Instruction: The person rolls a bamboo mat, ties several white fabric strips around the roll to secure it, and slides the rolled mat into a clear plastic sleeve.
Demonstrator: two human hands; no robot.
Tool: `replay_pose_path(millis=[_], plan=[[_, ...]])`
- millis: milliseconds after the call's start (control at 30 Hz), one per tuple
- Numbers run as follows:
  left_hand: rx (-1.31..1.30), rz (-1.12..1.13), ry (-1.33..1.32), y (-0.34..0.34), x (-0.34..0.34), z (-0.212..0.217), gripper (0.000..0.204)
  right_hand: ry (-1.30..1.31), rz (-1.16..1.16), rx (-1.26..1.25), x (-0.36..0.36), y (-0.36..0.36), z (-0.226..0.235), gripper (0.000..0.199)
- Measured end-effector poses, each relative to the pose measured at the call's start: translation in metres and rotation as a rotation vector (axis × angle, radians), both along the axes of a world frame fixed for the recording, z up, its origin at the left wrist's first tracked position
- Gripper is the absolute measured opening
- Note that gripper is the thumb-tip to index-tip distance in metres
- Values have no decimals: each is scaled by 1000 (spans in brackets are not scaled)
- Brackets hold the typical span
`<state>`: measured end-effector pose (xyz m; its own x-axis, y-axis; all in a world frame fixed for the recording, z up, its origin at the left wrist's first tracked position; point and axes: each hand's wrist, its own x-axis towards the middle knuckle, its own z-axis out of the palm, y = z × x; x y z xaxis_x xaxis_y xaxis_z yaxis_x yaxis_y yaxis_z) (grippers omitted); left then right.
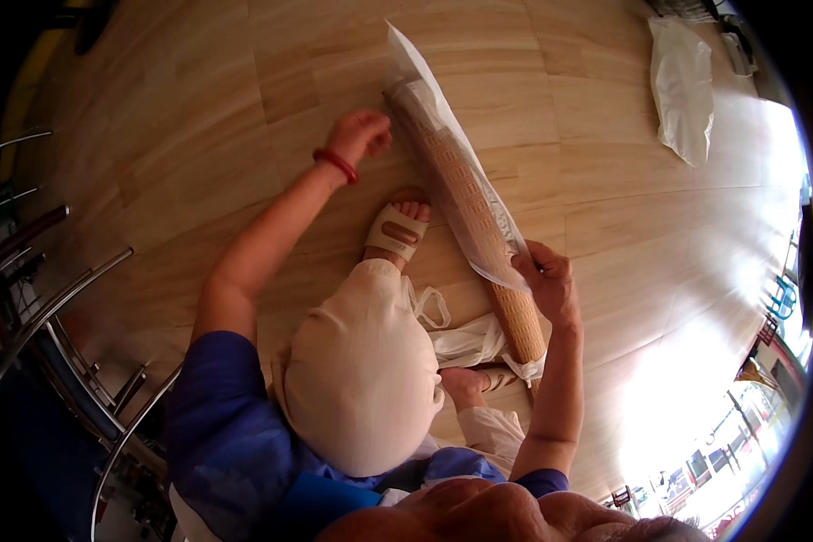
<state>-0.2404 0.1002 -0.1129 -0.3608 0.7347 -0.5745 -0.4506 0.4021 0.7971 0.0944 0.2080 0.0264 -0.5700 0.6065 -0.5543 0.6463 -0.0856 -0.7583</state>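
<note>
The right hand (548,282) is pinching the clear wrapper (461,172) off the patterned roll (474,226); the left hand (359,134), half-curled and empty, is hovering beside it.

Both arms stretched forward from the lower edge, bare below blue sleeves. Left hand (359,134) extended farthest, fingers loosely curled, red band at the wrist. Right hand (547,282) nearer the raised knee, forearm upright, fingers pinched shut on something thin.
</note>
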Motion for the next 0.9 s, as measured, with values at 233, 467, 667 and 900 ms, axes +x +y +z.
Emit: replay_pose_path(millis=[233,467,667,900], plan=[[197,95,-95,22,37,-47,31,30,398,117,-26,-37,1,49],[589,237,-642,12,33,-89,38,69,763,339,-44,-78,-50,63],[831,227,-802,-15,43,-77,42,63,669,315,-53,-114,-109,58],[486,71,-593,-55,20,-54,38,-35,591,237,-59,-127,-107,50]])
